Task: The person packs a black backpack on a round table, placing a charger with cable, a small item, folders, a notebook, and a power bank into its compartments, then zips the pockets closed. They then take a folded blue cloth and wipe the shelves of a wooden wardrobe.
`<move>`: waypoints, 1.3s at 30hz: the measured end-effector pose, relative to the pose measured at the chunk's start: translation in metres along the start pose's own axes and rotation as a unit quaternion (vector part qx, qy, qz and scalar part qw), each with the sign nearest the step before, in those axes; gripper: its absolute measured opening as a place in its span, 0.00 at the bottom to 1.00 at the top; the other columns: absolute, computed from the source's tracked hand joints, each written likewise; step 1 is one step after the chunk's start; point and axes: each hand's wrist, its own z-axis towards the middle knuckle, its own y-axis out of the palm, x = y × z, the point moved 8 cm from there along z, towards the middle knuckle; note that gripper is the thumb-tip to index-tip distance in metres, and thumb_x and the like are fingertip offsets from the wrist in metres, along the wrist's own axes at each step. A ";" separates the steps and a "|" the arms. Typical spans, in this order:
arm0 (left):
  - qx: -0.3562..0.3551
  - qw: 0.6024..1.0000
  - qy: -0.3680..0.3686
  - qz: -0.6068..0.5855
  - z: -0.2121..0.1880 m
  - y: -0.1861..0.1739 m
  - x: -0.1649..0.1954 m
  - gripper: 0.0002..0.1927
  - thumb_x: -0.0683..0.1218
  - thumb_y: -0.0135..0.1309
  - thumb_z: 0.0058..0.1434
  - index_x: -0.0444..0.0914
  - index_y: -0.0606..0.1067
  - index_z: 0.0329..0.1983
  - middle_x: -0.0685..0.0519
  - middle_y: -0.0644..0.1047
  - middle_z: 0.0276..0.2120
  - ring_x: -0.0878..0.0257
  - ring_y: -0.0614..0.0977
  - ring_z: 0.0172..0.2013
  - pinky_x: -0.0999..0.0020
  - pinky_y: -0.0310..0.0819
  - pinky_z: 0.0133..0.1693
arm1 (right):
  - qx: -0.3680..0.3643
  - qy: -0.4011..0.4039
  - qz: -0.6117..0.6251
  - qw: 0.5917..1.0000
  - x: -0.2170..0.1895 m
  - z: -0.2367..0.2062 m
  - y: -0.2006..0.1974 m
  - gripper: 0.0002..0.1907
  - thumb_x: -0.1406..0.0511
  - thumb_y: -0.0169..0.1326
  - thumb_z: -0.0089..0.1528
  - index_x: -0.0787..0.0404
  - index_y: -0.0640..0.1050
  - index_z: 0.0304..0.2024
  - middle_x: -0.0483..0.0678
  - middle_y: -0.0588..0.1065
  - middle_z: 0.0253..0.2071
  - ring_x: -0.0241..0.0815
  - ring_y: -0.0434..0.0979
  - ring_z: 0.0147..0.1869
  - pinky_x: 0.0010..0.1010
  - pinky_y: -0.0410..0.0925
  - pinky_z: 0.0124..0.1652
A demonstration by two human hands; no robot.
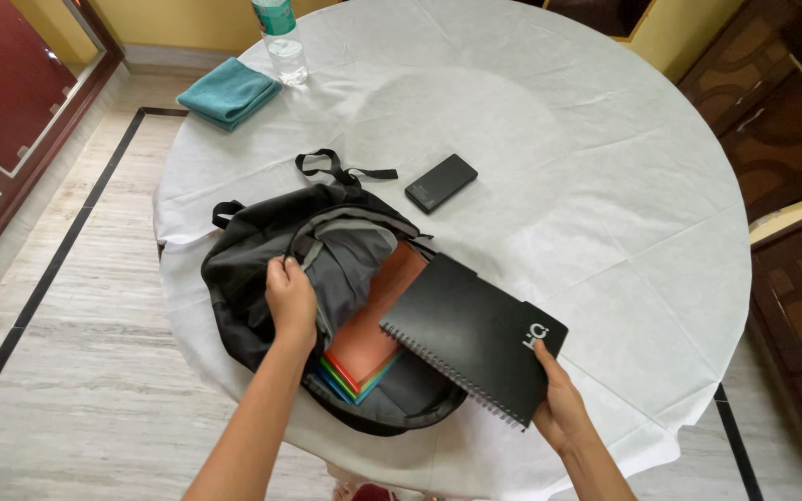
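1. Backpack lay open near the table's 7 o'clock edge, on a white cloth, mouth facing the person.
2. Left hand was pressed together on the grey inner flap of the backpack, pinching it and holding the opening apart.
3. Right hand pinched the lower right corner of a black spiral notebook, thumb on top; the notebook sat tilted, its far corner over the opening, at 3 o'clock from the left hand.
4. Progress, as judged: an orange folder and a stack of coloured books sat already inside; the notebook was only partly over the mouth, not in.
5. Still outside: a black flat case at 12 o'clock from the backpack, a teal towel and a water bottle at the table's 11 o'clock edge.
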 end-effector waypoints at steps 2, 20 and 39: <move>-0.020 0.999 0.003 0.029 -0.004 0.000 0.025 0.22 0.56 0.44 0.73 0.32 0.73 0.48 0.42 0.81 0.41 0.48 0.82 0.41 0.59 0.73 0.45 | -0.038 0.000 -0.080 0.996 -0.002 -0.003 0.011 0.28 0.52 0.51 0.67 0.67 0.73 0.59 0.53 0.79 0.50 0.42 0.78 0.50 0.38 0.71 0.51; -0.193 0.919 0.142 0.313 -0.040 0.000 0.103 0.14 0.45 0.63 0.55 0.34 0.75 0.40 0.40 0.82 0.37 0.40 0.83 0.42 0.51 0.78 0.41 | -0.207 0.071 -0.156 0.963 0.037 -0.010 0.117 0.23 0.69 0.43 0.67 0.60 0.65 0.66 0.52 0.73 0.63 0.46 0.75 0.64 0.39 0.70 0.60; -0.196 0.921 0.208 0.265 -0.042 0.003 0.151 0.10 0.41 0.57 0.57 0.32 0.71 0.38 0.39 0.80 0.37 0.37 0.80 0.41 0.46 0.75 0.40 | -0.164 0.072 -0.219 0.959 0.068 0.017 0.189 0.28 0.68 0.36 0.68 0.57 0.54 0.71 0.57 0.66 0.69 0.52 0.69 0.70 0.41 0.66 0.66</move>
